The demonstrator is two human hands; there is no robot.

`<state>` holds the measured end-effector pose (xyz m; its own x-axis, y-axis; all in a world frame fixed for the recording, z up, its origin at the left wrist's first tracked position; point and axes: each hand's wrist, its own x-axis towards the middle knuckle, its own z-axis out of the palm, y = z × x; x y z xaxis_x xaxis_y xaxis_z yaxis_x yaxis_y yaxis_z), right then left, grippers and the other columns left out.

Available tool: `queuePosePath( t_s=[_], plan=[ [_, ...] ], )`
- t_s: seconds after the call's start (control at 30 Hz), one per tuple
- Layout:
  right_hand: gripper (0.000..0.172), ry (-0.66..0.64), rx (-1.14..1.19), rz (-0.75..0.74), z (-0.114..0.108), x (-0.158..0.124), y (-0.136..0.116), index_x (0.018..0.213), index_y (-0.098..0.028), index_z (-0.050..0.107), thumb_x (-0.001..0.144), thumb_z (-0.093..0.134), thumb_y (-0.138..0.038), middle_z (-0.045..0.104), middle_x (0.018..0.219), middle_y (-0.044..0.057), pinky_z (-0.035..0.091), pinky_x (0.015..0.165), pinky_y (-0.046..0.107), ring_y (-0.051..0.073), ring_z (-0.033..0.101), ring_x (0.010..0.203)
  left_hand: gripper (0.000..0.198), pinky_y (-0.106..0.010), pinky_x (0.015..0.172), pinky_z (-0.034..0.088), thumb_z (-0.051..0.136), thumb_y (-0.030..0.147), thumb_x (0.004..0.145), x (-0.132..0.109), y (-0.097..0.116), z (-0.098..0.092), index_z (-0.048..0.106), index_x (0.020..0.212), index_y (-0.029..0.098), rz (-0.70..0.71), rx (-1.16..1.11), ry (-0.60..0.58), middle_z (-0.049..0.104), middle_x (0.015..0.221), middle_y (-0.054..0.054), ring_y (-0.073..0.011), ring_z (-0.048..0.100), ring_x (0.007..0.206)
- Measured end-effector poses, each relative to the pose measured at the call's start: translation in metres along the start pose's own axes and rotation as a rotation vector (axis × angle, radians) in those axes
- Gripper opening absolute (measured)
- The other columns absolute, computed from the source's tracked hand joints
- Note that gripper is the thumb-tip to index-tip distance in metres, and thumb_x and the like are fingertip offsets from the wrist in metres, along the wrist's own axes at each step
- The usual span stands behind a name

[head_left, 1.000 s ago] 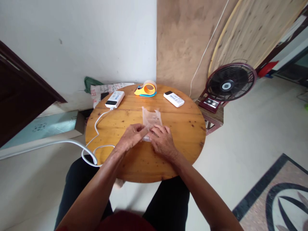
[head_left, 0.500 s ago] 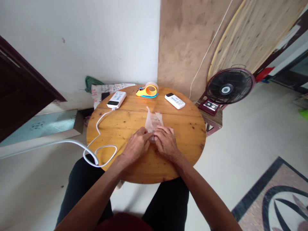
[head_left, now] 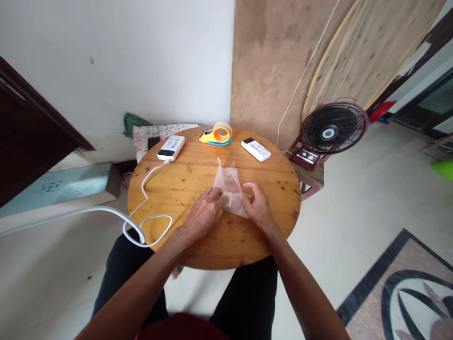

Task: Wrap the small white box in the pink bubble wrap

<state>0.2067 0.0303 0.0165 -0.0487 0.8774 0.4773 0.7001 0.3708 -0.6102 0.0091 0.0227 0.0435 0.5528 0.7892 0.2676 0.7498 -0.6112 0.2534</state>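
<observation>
Between the side edges of the counter [head_left: 283, 203], the right hand [head_left: 260, 206] has parted from the left hand [head_left: 205, 208], spreading the translucent plastic wrapping [head_left: 235, 203]; whether their fingers [head_left: 211, 197] grasp it, I cannot tell.

The left forearm [head_left: 141, 278] slanted in from seven o'clock; the left hand [head_left: 205, 208] lay palm down, fingers curled toward two o'clock. The right forearm [head_left: 302, 283] angled in from five o'clock; the right hand [head_left: 259, 206] sat at the left's three o'clock, apart from it, thumb and forefinger parted toward ten o'clock.
</observation>
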Motion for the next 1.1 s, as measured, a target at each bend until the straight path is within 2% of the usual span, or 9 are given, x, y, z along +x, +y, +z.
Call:
queuePosePath(
  t_s=[0.17, 0.27, 0.37, 0.43, 0.53, 0.63, 0.77, 0.87, 1.1],
  plan=[
    [0.028, -0.158, 0.071, 0.153, -0.017, -0.003, 0.000, 0.110, -0.022, 0.056, 0.082, 0.055, -0.027, 0.064, 0.110, 0.006, 0.048, 0.084, 0.036, 0.022, 0.060, 0.098, 0.030, -0.040, 0.095, 0.047, 0.048, 0.006, 0.080, 0.002, 0.008, -0.005, 0.065, 0.102, 0.019, -0.062, 0.019, -0.045, 0.056, 0.119, -0.010, -0.0251, 0.050, 0.108],
    [0.029, -0.218, 0.035, 0.071, -0.027, -0.005, -0.002, 0.110, -0.023, 0.059, 0.082, 0.055, -0.025, 0.061, 0.118, 0.007, 0.048, 0.088, 0.037, 0.022, 0.058, 0.108, 0.027, -0.040, 0.092, 0.047, 0.046, 0.007, 0.082, 0.001, 0.013, -0.005, 0.064, 0.100, 0.018, -0.076, 0.032, -0.059, 0.059, 0.112, -0.010, -0.0256, 0.050, 0.105],
    [0.043, -0.300, -0.050, -0.027, -0.030, 0.000, -0.004, 0.122, -0.026, 0.058, 0.079, 0.057, -0.021, 0.052, 0.134, 0.008, 0.046, 0.095, 0.039, 0.024, 0.051, 0.122, 0.025, -0.039, 0.089, 0.047, 0.045, 0.008, 0.083, -0.001, 0.016, -0.005, 0.063, 0.097, 0.018, -0.075, 0.053, -0.064, 0.060, 0.108, -0.010, -0.0249, 0.051, 0.100],
    [0.048, -0.396, -0.079, -0.050, -0.030, 0.008, -0.005, 0.125, -0.027, 0.058, 0.078, 0.058, -0.018, 0.051, 0.137, 0.007, 0.047, 0.094, 0.038, 0.024, 0.052, 0.121, 0.025, -0.039, 0.089, 0.046, 0.045, 0.008, 0.083, -0.003, 0.017, -0.004, 0.063, 0.097, 0.018, -0.067, 0.060, -0.056, 0.060, 0.111, -0.009, -0.0246, 0.051, 0.099],
    [0.039, -0.536, -0.071, 0.007, -0.031, 0.024, -0.008, 0.116, -0.026, 0.063, 0.078, 0.060, -0.018, 0.060, 0.124, 0.006, 0.049, 0.085, 0.034, 0.022, 0.060, 0.106, 0.025, -0.040, 0.089, 0.046, 0.047, 0.008, 0.082, -0.004, 0.015, -0.004, 0.063, 0.097, 0.019, -0.064, 0.067, -0.042, 0.060, 0.112, -0.009, -0.0251, 0.051, 0.099],
    [0.018, -0.613, -0.057, 0.136, -0.036, 0.034, -0.012, 0.095, -0.022, 0.068, 0.080, 0.061, -0.029, 0.067, 0.096, 0.003, 0.048, 0.071, 0.030, 0.020, 0.062, 0.085, 0.024, -0.042, 0.091, 0.045, 0.047, 0.008, 0.081, -0.003, 0.011, -0.005, 0.065, 0.094, 0.019, -0.035, 0.035, -0.038, 0.062, 0.109, -0.009, -0.0257, 0.051, 0.099],
    [0.025, -0.594, 0.019, 0.270, -0.038, 0.028, -0.012, 0.074, -0.019, 0.064, 0.082, 0.057, -0.042, 0.062, 0.070, -0.001, 0.039, 0.056, 0.025, 0.015, 0.054, 0.064, 0.027, -0.042, 0.094, 0.043, 0.047, 0.005, 0.079, -0.001, 0.004, -0.005, 0.066, 0.093, 0.018, 0.034, -0.034, -0.011, 0.062, 0.107, -0.009, -0.0251, 0.050, 0.103],
    [0.026, -0.520, 0.068, 0.324, -0.032, 0.017, -0.008, 0.069, -0.018, 0.061, 0.081, 0.056, -0.042, 0.058, 0.065, -0.002, 0.035, 0.054, 0.023, 0.013, 0.051, 0.061, 0.029, -0.041, 0.095, 0.044, 0.047, 0.004, 0.078, 0.000, 0.000, -0.003, 0.067, 0.094, 0.018, 0.057, -0.061, 0.006, 0.063, 0.105, -0.010, -0.0252, 0.050, 0.105],
    [0.016, -0.295, -0.024, 0.386, -0.009, 0.003, -0.006, 0.064, -0.020, 0.055, 0.075, 0.057, -0.031, 0.055, 0.061, -0.003, 0.034, 0.054, 0.023, 0.012, 0.048, 0.058, 0.028, -0.040, 0.095, 0.044, 0.047, 0.006, 0.081, 0.001, -0.005, -0.002, 0.067, 0.095, 0.018, 0.092, -0.075, 0.010, 0.063, 0.104, -0.009, -0.0251, 0.051, 0.105]
  ],
)
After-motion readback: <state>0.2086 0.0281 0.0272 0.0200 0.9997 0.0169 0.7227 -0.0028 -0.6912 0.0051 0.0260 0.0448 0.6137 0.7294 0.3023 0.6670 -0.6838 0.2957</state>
